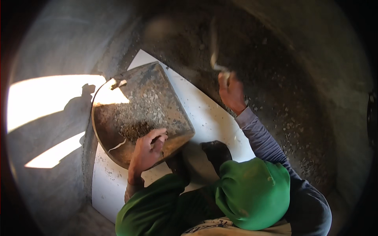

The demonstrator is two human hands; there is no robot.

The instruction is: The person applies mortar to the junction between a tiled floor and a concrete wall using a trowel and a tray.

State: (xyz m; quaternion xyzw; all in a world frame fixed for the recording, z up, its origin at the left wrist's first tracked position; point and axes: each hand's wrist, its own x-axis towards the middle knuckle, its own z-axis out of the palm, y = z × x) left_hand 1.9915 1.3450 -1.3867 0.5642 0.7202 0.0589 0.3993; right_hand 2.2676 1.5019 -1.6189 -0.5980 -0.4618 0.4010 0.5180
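My left hand [148,150] reaches over the near side of a worn, D-shaped metal pan [173,114]. Its fingers are curled, and whatever they may hold is hidden. Beside the fingertips, a dark brown clump of coarse material [135,129] lies in the pan against a heap of grey rubble chips [145,108]. Farther off to the right, my right hand [232,92] is closed around the end of a metal tool [214,55] with a thin, bent neck. Motion smears the tool's far part, and its exact kind cannot be made out.
Under the pan lies a white sheet [204,116] dotted with grit. Loose chips [289,126] litter the dark floor at right. Curved grey walls [47,51] surround me, with bright sunlight on the left one. My green-clad knees [254,192] and dark shoe [217,153] are close to the pan.
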